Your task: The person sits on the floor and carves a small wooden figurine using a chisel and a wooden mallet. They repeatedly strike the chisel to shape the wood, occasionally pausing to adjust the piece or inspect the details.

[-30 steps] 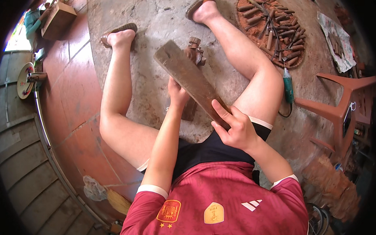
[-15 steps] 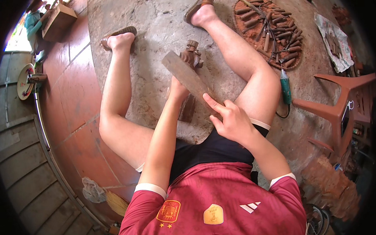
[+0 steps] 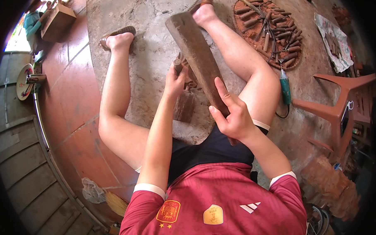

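Note:
My right hand (image 3: 233,113) is closed round the narrow end of a long flat wooden mallet (image 3: 197,51), its forefinger stretched along the wood. The mallet slants up and to the left, above the carving. My left hand (image 3: 175,80) is wrapped round a tool with a round wooden handle, probably a chisel (image 3: 177,65), whose lower end is hidden. Just right of that hand stands a carved brown wood piece (image 3: 191,81), partly covered by the mallet. Its plain block-like part (image 3: 184,107) points toward me, between my legs.
A round tray (image 3: 257,31) of wood chips and several wooden-handled tools lies far right, a green corded power tool (image 3: 285,88) below it. At right is a brown plastic stool (image 3: 342,100), and a white sheet (image 3: 335,44) with tools. Another person (image 3: 31,25) is near a wooden box (image 3: 59,22).
My right hand has swung the mallet up and away from the carving, tilting it more steeply. The handle top in my left hand, covered before, now shows.

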Available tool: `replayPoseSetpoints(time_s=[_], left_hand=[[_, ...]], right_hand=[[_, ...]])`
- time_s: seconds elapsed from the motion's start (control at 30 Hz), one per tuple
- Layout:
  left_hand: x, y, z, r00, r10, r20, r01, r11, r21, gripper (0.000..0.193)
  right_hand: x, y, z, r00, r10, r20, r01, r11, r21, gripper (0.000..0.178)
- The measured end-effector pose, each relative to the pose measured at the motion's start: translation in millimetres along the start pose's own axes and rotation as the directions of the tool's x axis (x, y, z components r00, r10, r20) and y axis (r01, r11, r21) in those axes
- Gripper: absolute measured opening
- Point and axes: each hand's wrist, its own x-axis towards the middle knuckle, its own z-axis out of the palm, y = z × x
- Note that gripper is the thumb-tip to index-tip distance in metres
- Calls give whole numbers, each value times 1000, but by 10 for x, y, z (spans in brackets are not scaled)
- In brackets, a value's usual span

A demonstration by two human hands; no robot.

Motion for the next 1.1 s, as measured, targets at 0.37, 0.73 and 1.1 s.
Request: replayPoseSetpoints(time_s=[0.37,0.73,1.1], left_hand=[[31,169,14,998,-10,59,6,998,64,32],[57,48,-80,994,-61,95,52,994,95,32],[50,212,64,999,-20,42,19,1000,9,22]], right_hand=[[205,147,59,997,-13,78,13,1000,-6,74],[91,105,25,995,-83,57,91,983,-157,73],[60,185,4,947,159,279,-90,966,-244,73]])
